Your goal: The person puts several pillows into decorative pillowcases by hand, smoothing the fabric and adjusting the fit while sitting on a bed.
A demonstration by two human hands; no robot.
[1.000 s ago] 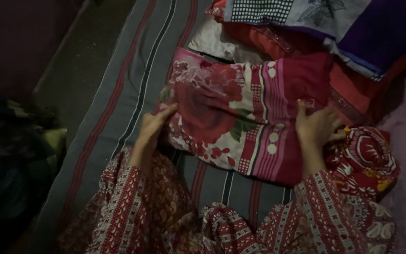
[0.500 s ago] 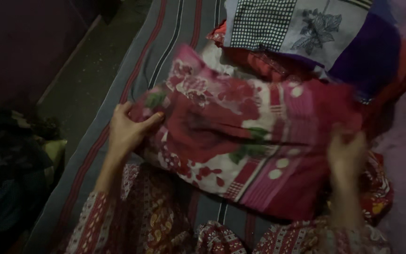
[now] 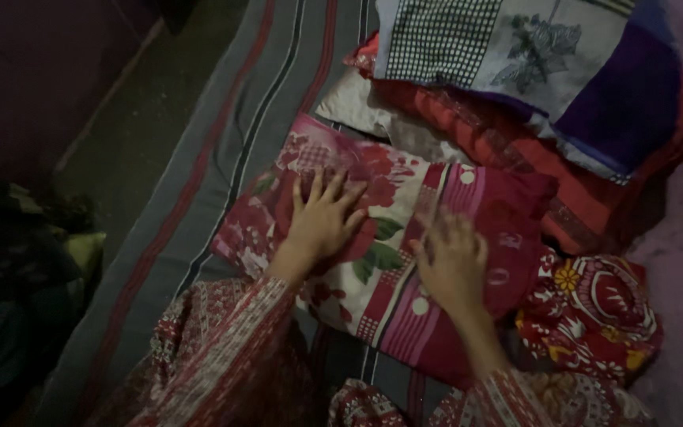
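Mat (image 3: 223, 150), grey with red stripes, runs from the top middle down to the lower left. Folded clothes (image 3: 547, 95) pile up at the upper right. The flowery pink cloth (image 3: 405, 245) lies folded in the middle. The left hand (image 3: 322, 221) presses flat on it, fingers spread. The right hand (image 3: 452, 265) rests open, blurry. A small red bundle (image 3: 594, 316) sits at the lower right.

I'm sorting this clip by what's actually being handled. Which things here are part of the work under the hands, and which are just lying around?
In hand:
- floral pink cloth, folded, lying on the striped grey mat
- left hand, flat on it, fingers spread
- right hand, palm down on it, blurred

Lying about:
- stack of folded cloths beyond
- red patterned bundle at the right
- dark heap at the left
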